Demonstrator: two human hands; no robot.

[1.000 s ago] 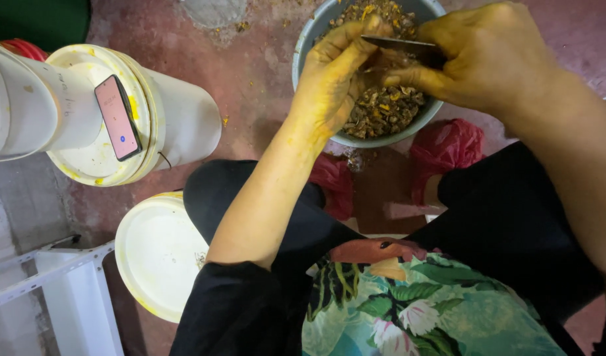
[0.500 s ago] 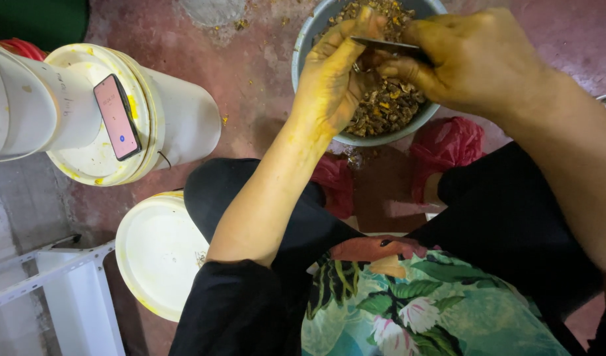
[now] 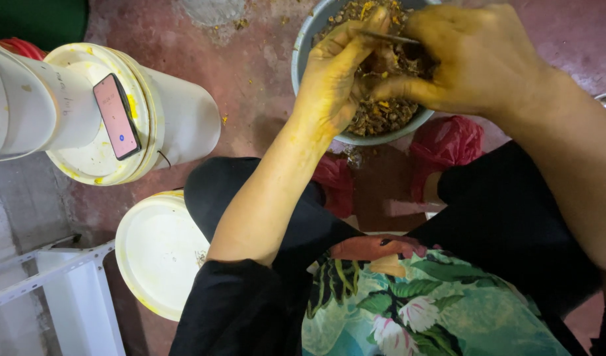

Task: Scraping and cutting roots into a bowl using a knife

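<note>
A grey bowl [image 3: 301, 49] full of brown and yellow scraps stands on the reddish floor in front of me. Both my hands are stained yellow and work over it. My left hand [image 3: 336, 79] is closed around a small piece that I cannot make out, its fingers pointing up over the scraps. My right hand [image 3: 478, 59] grips a thin knife [image 3: 388, 37] whose blade lies across towards the left fingers.
A white lidded bucket [image 3: 177, 122] with a phone [image 3: 116, 115] on top stands at left, a second white lid [image 3: 159, 250] below it. Red plastic bags [image 3: 448, 142] lie under the bowl. A white metal frame [image 3: 65, 290] sits at the lower left.
Both hands have shifted slightly up and left over the bowl, the knife blade moving closer to the left fingertips. The bowl and buckets stay put.
</note>
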